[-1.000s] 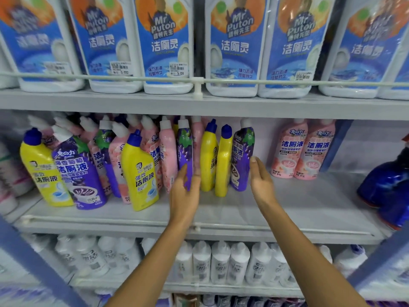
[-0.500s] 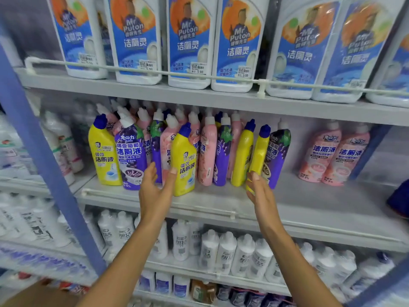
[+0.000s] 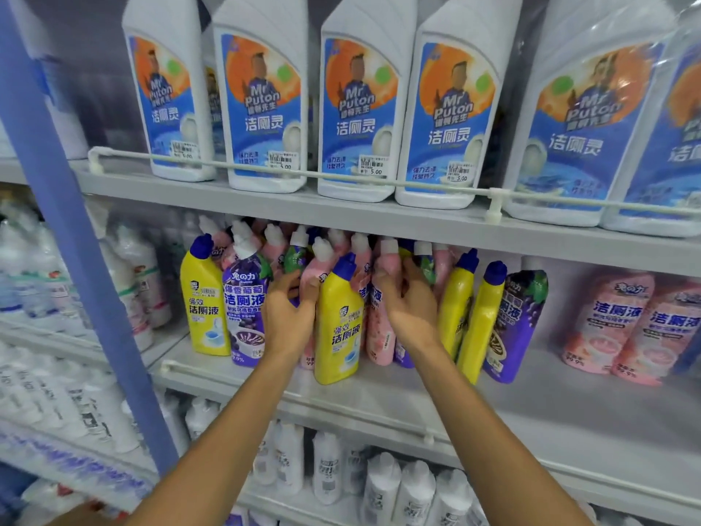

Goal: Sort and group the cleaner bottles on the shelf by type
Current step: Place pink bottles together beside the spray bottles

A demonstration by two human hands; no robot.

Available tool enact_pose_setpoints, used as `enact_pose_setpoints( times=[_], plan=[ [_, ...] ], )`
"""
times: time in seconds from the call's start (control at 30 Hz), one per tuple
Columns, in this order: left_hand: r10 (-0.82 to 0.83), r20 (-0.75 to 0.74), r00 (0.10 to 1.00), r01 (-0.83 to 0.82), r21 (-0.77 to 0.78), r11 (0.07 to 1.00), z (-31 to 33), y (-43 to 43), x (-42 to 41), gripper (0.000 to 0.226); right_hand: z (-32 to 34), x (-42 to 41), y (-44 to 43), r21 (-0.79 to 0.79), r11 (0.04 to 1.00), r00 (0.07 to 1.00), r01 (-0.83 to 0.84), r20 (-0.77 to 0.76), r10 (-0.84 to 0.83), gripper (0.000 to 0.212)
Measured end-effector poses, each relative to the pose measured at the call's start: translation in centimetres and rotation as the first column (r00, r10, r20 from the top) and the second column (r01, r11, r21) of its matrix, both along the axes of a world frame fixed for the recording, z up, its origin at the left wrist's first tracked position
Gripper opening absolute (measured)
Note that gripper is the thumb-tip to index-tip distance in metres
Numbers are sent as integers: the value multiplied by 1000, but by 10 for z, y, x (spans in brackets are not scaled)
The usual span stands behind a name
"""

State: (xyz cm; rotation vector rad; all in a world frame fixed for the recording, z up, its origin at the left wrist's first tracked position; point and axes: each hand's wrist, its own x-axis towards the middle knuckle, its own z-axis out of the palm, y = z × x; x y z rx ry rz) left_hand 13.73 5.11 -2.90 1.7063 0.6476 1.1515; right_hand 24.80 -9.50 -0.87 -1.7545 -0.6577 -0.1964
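The middle shelf (image 3: pixel 531 411) holds a mixed cluster of angled-neck cleaner bottles. In front stand a yellow bottle (image 3: pixel 341 328), a second yellow one (image 3: pixel 203 305) and a purple bottle (image 3: pixel 246 309). My left hand (image 3: pixel 288 317) reaches between them, its fingers curled round a purple bottle with a green top (image 3: pixel 296 258) behind. My right hand (image 3: pixel 411 309) grips a pink bottle (image 3: pixel 377 328) near its neck. To the right lean two yellow bottles (image 3: pixel 470 317) and another purple one (image 3: pixel 519 320). Two pink bottles (image 3: pixel 614 324) stand apart at the far right.
Large white Mr Puton bottles (image 3: pixel 265 108) fill the upper shelf behind a white rail (image 3: pixel 341 176). White bottles (image 3: pixel 383 484) crowd the shelf below. A blue upright (image 3: pixel 68 229) stands to the left. A low rail (image 3: pixel 303 396) runs along the middle shelf's front edge.
Both hands moved from in front of the bottles up into the cluster and closed on bottles. The view shifted left and closer to the shelf.
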Motion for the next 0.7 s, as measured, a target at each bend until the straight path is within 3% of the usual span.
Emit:
enact_pose_setpoints(
  times=[0.07, 0.2, 0.43, 0.7],
  plan=[
    [5, -2, 1000, -5, 29, 1000, -9, 5, 3, 26, -8, 3, 8, -12, 999, 997, 47, 58, -46, 42],
    [15, 4, 1000, -16, 108, 994, -20, 9, 3, 27, -18, 4, 22, 4, 990, 985, 142, 94, -142, 57],
    [31, -77, 997, -29, 26, 999, -40, 0, 0, 42, -20, -1, 38, -2, 953, 953, 303, 33, -302, 63],
    [98, -161, 982, -88, 70, 994, -61, -2, 9, 40, -14, -1, 30, -41, 888, 887, 457, 86, -453, 43]
  ],
)
